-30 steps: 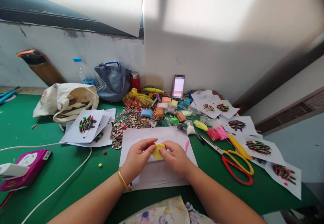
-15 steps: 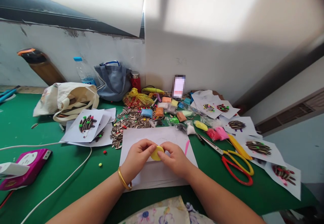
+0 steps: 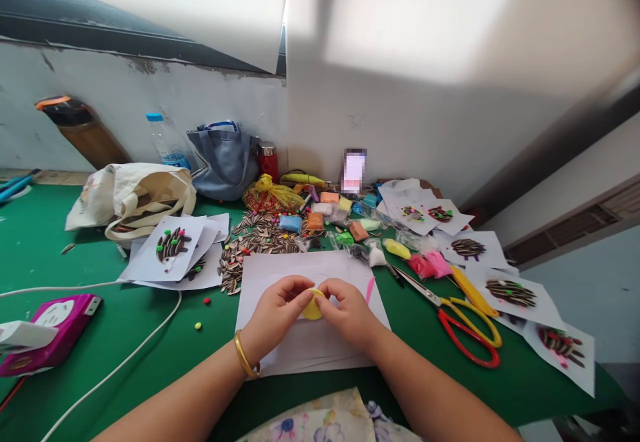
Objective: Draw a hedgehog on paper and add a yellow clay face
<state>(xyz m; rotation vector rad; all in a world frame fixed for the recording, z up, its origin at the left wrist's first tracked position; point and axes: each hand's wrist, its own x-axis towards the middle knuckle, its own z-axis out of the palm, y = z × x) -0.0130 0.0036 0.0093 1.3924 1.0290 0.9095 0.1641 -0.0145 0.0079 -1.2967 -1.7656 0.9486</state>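
Note:
A flat round piece of yellow modelling clay is pinched between both hands above the white paper. My left hand grips its left edge, thumb in front. On the right edge my right hand holds it the same way. The fingers behind the disc are partly hidden. A faint pencil curve shows on the paper just beyond my fingers. A thin pink strip lies on the paper to the right of my right hand.
Sunflower seeds and several bagged clay lumps spread behind the paper. Open scissors lie to the right. Papers with seed hedgehogs line the right; more stand left. A white cable crosses the left side.
The yellow disc has turned slightly and sits a little lower between my fingertips. Both hands stay nearly in the same place.

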